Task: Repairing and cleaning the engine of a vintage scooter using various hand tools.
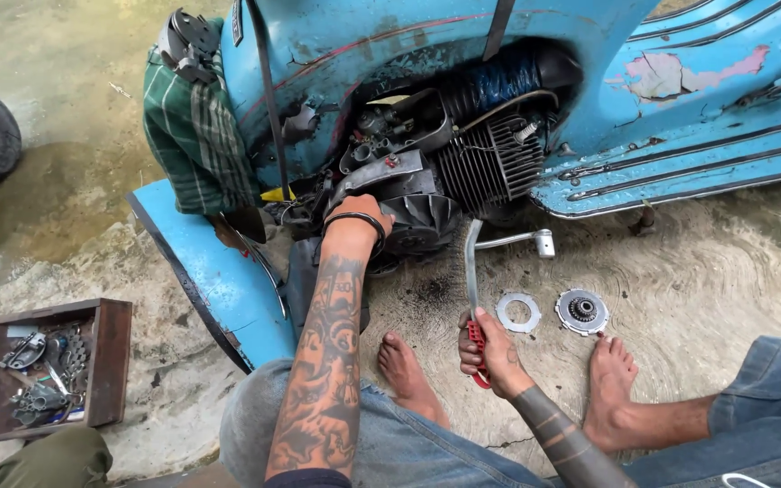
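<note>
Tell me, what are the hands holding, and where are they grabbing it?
The right hand grips a long silver metal tool by its red handle. The left hand reaches into the blue scooter's engine; whether it holds anything cannot be told.

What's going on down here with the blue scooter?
A person sits barefoot on the concrete beside a blue scooter lying on its side with the engine exposed. The left hand reaches in against the engine's lower part, while the right hand grips a red-handled tool that runs up toward the engine. A flat metal ring and a round toothed part lie on the ground nearby. A wooden box of metal parts sits off to the left.
</note>
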